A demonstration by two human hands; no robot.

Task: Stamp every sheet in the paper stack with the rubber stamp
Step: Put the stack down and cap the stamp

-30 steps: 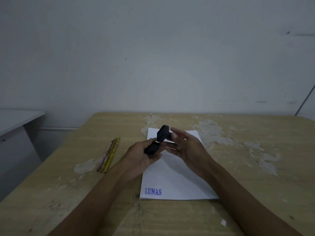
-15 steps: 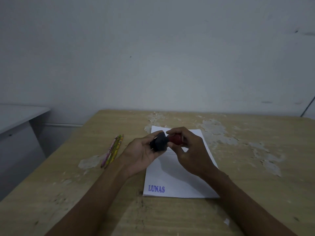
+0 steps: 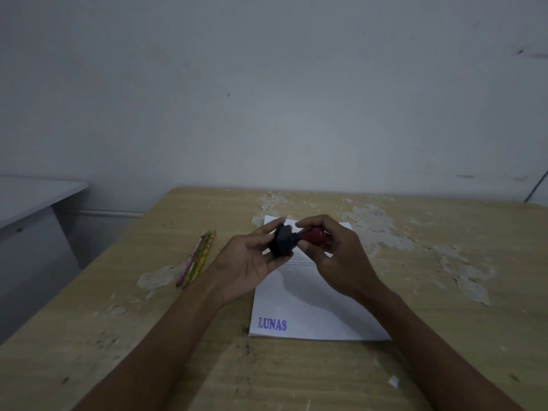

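A white paper stack [image 3: 308, 310] lies on the wooden table [image 3: 444, 336], and its top sheet bears a blue "LUNAS" mark at the near left corner. Above the stack's far half I hold the rubber stamp [image 3: 296, 239] sideways in the air. My left hand [image 3: 252, 262] grips its dark base between thumb and fingers. My right hand [image 3: 332, 253] curls round its red handle. The stamp's face is turned toward my left palm and is hidden.
A few coloured pencils [image 3: 197, 258] lie together left of the stack. The tabletop has patches of peeled veneer. A grey desk [image 3: 32, 200] stands off to the left, and a plain wall rises behind the table. A small paper scrap [image 3: 393, 381] lies near right.
The stamp has turned in my hands: the red handle now shows in my right hand, and my left hand has shifted to the dark base. The paper stack has not moved.
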